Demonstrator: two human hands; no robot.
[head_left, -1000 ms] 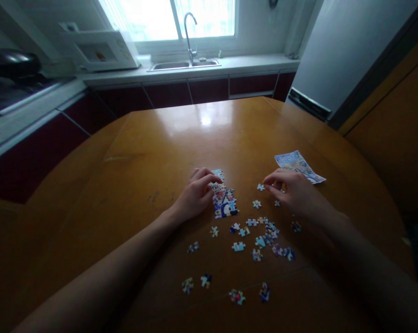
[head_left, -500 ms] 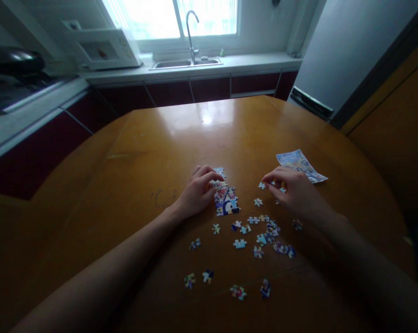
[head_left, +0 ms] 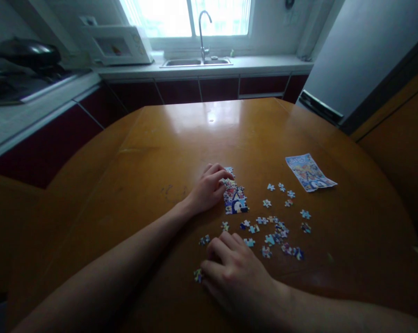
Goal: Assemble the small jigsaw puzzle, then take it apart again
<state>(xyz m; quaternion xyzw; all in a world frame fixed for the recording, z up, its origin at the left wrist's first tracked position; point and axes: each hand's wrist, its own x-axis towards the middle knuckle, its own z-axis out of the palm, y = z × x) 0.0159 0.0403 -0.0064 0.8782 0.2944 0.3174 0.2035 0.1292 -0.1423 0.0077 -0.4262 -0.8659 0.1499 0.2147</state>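
Nearest the person, at about 6 o'clock on the wooden tabletop (head_left: 153, 138), the right hand (head_left: 234, 270) lies palm down with its knuckles up and its fingers loosely curled toward 10 o'clock. It hides whatever is beneath it, so I cannot tell whether it pinches a piece or only rests there. One small puzzle piece (head_left: 197, 275) peeks out at the hand's 9 o'clock side, just beside the fingertips, and another stray piece (head_left: 204, 239) lies near at its 11 o'clock. From the hand's 12 to 2 o'clock spreads a scatter of loose pieces (head_left: 269, 239), lying flat, some touching each other and some apart. Farther on, near the middle of the tabletop, sits the assembled section (head_left: 234, 200) — a small upright block of joined pieces, blue and white at its near end. The left hand (head_left: 210, 187) rests against the block's 9 o'clock edge with its fingers bent and close together, the tips laid on the far left corner, pressing rather than gripping. At the block's 3 o'clock a thinner sprinkle of pieces (head_left: 271, 187) lies well apart from it, and beyond those, toward 2 o'clock, a printed leaflet (head_left: 310, 172) lies flat and askew. Past the far edge — at 12 o'clock — a counter carries a sink (head_left: 195, 62) with a curved tap (head_left: 202, 27) under a bright window. A white microwave (head_left: 120, 44) stands at 11 o'clock, a dark pan (head_left: 31, 51) at 10, and a pale fridge (head_left: 361, 55) at 2.
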